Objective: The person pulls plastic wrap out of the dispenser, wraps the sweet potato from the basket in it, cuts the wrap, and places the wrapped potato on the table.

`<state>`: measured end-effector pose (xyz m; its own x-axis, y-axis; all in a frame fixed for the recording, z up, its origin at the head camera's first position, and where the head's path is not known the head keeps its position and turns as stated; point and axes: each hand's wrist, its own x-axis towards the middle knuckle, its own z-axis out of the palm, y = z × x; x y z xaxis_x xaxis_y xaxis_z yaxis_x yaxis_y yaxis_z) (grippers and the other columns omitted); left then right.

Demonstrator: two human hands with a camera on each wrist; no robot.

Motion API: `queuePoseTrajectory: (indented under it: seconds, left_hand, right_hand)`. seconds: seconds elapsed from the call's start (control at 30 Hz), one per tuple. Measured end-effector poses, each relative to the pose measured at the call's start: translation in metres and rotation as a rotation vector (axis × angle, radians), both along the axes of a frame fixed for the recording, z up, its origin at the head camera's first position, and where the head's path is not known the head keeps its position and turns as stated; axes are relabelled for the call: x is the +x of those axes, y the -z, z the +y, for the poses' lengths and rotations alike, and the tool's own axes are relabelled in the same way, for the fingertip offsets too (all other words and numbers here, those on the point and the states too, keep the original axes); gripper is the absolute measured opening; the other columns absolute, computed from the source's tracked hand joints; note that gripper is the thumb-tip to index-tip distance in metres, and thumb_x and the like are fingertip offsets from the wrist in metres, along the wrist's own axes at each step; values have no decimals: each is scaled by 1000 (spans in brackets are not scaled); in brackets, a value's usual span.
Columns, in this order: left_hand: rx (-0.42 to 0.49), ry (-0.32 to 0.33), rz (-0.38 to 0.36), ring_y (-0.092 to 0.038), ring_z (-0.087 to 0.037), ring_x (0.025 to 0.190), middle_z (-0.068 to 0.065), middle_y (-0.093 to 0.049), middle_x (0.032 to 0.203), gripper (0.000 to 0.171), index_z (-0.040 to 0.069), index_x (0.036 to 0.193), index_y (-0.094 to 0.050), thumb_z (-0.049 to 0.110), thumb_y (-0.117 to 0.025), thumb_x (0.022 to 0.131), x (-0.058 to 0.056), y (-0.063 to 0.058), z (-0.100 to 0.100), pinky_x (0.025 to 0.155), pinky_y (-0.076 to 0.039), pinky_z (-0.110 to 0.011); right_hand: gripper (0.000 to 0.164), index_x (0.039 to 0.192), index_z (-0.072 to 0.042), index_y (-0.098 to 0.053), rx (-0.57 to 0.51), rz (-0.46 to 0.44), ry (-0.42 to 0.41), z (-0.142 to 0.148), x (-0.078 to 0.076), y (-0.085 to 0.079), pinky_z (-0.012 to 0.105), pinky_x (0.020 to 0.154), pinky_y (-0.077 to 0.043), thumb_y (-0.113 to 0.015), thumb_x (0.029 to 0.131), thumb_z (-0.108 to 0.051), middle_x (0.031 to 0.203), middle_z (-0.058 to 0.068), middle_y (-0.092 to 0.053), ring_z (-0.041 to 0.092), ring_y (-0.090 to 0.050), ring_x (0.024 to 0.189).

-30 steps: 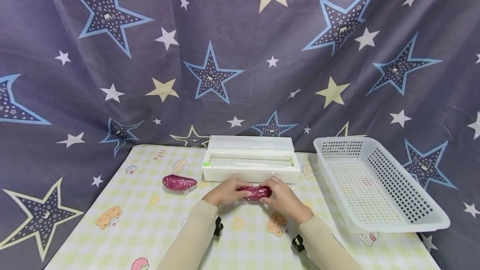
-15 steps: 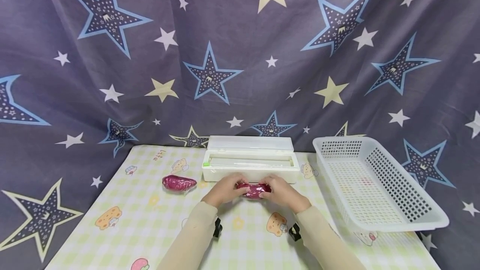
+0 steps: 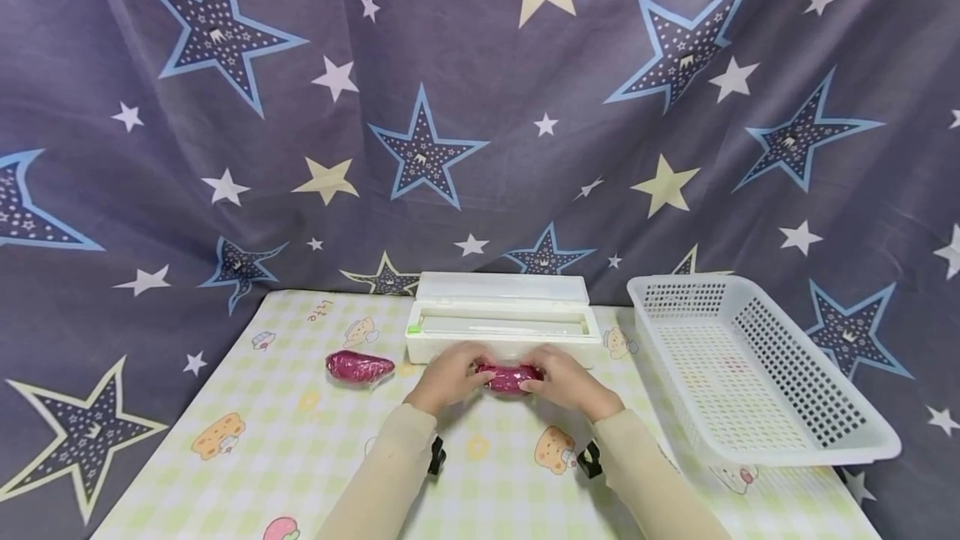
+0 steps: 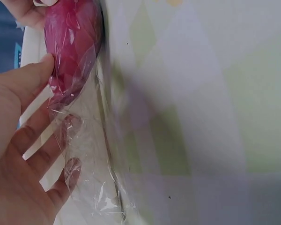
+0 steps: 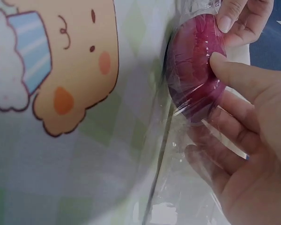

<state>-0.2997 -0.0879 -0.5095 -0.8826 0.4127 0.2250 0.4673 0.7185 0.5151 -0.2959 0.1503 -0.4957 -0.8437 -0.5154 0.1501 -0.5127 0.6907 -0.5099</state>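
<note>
A purple-red sweet potato (image 3: pixel 512 379) lies in clear cling film in front of the white cling film box (image 3: pixel 501 350). My left hand (image 3: pixel 450 377) grips its left end, thumb (image 4: pixel 40 70) on the near side and fingers behind. At the other end, my right hand (image 3: pixel 564 380) holds it the same way, its thumb (image 5: pixel 229 70) pressing the skin. Loose cling film (image 4: pixel 96 183) trails past the sweet potato's end over the left fingers. More film (image 5: pixel 178 183) spreads beneath the right fingers. Parts of the fingertips are hidden behind the sweet potato.
The cling film box has its lid (image 3: pixel 502 287) raised at the back, with a roll inside. A second wrapped sweet potato (image 3: pixel 360 367) lies to the left on the checked tablecloth (image 3: pixel 300 473). On the right stands a white plastic basket (image 3: pixel 798 455). A starry curtain (image 3: pixel 480 148) hangs behind.
Both hands and the sweet potato have shifted slightly towards the cling film box, rolling or sliding; I cannot tell which. The second sweet potato, box and basket stay in place.
</note>
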Motion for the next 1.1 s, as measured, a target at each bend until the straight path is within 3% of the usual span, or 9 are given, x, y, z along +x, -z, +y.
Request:
queuePoseTrajectory:
  seconds: [0.23,0.57,0.93,1.1]
  left_hand:
    - [19,-55,-17,-64,-20,103,2,-71,112,15,20,104,-76,22,-77,89,-1,-2,2,94,-50,-42]
    - [17,-41,-10,-62,-22,111,0,-70,117,17,20,108,-76,20,-75,91,1,-1,0,100,-47,-45]
    - [-15,-56,8,-59,-23,119,2,-67,125,22,23,113,-74,27,-74,92,4,-1,0,104,-45,-46]
    - [-30,-49,18,-58,-24,120,2,-67,126,23,23,113,-74,29,-76,91,4,-2,1,103,-45,-48]
  right_hand:
    - [24,107,-2,-65,-91,-29,25,0,-4,3,37,81,-53,-77,89,-13,100,7,-64,21,-61,91]
    - [24,105,-4,-64,-127,-50,18,2,-3,5,36,79,-51,-78,88,-15,99,7,-63,23,-59,91]
    - [33,122,-4,-67,-163,-34,41,10,3,11,43,90,-54,-74,91,-15,119,10,-63,26,-61,103]
    - [29,120,-5,-69,-172,18,81,15,5,6,40,86,-54,-72,92,-14,117,8,-66,24,-64,98]
